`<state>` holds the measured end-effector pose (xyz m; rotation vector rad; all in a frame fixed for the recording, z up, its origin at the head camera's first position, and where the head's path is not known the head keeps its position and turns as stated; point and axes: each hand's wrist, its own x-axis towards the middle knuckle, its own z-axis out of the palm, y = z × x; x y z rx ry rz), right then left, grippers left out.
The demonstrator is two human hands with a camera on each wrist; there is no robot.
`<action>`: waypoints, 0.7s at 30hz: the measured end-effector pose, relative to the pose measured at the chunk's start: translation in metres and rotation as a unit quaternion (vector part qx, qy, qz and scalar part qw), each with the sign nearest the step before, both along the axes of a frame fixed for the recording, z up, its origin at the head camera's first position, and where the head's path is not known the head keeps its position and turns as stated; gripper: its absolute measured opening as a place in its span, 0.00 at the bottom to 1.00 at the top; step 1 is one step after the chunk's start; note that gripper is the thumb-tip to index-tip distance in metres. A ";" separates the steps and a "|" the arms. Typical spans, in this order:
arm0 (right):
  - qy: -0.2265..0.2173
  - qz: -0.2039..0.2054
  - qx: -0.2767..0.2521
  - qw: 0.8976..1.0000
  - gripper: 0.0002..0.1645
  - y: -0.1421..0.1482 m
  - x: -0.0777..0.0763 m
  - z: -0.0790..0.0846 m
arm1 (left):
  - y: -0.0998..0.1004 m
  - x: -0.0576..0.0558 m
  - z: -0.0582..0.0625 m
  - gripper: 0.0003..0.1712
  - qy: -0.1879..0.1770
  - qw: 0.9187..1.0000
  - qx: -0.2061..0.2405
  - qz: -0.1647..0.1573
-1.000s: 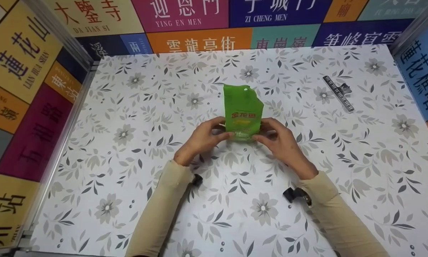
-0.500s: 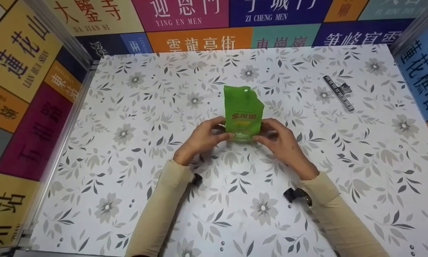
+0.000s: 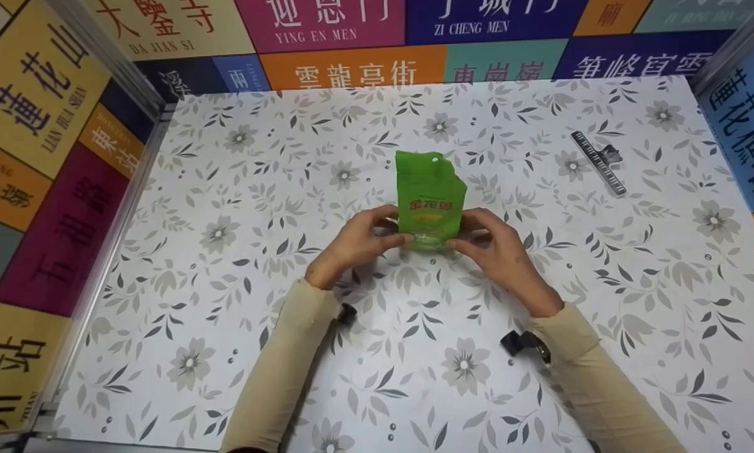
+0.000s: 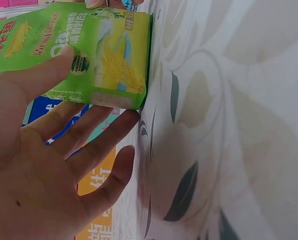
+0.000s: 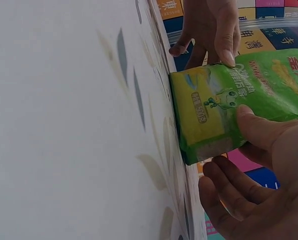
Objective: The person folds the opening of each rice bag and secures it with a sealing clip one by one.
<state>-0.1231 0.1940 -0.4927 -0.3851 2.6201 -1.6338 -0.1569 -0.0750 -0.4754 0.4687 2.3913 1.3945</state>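
A green food bag, printed with red Chinese characters, stands upright on the flowered tabletop. Its wrist-view side carries grain ears on a yellow patch and the mark 500克 near the base. My left hand holds the lower left side, thumb on the front face and fingers spread along the side and behind. On the opposite side, my right hand grips the bag the same way, its thumb low on the front. In the left wrist view the bag's bottom rests right at the table surface. The bag's top edge slants down at its right corner.
A black and silver clip with ruler marks lies at the back right of the table. Colourful panels with Chinese place names stand along the back and both sides. Small black wrist cameras sit under the sleeves.
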 end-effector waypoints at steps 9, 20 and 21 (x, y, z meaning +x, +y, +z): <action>-0.006 0.007 -0.001 1.000 0.29 0.000 -0.001 0.000 | 0.001 0.000 0.001 0.25 -0.011 1.000 0.007 0.004; -0.006 0.005 0.006 1.000 0.28 0.000 -0.001 0.002 | 0.000 -0.001 0.001 0.26 -0.012 1.000 0.013 0.002; -0.005 0.005 0.006 1.000 0.28 0.000 -0.001 0.002 | 0.000 -0.001 0.001 0.26 -0.010 1.000 0.014 0.001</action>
